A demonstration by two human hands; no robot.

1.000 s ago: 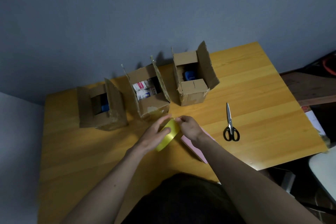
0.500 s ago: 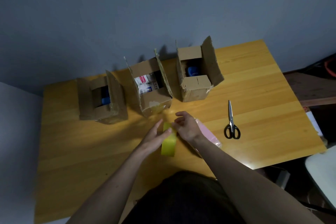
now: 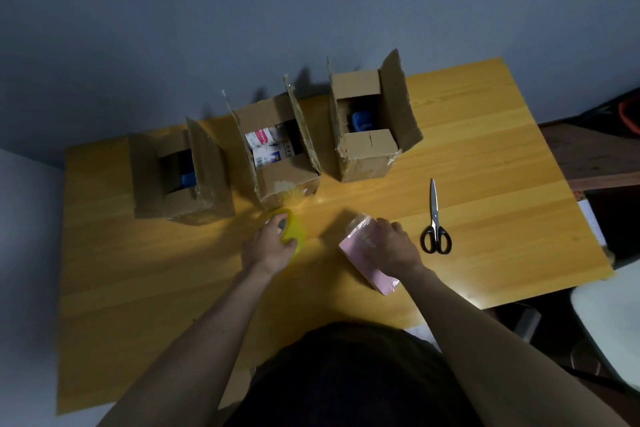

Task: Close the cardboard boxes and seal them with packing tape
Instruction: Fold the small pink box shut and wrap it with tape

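- The left hand point(image 3: 268, 246) is gripping the yellow tape roll point(image 3: 295, 231), fingers curled through its core, and holding it just in front of the middle box point(image 3: 277, 149) — likely so the tape is ready for that box.
- The right hand point(image 3: 393, 248) is resting on the pink packet point(image 3: 367, 262), fingers curved over its wrapped top; whether it is gripping or only pressing, I cannot tell.
- All three boxes are standing open along the far side of the tabletop point(image 3: 485, 156), flaps up: the left box point(image 3: 173, 177) and right box point(image 3: 367, 135) flanking the middle one, so no sealing has begun.
- The scissors point(image 3: 434, 222) are lying just right of the right hand, probably parked for cutting tape.
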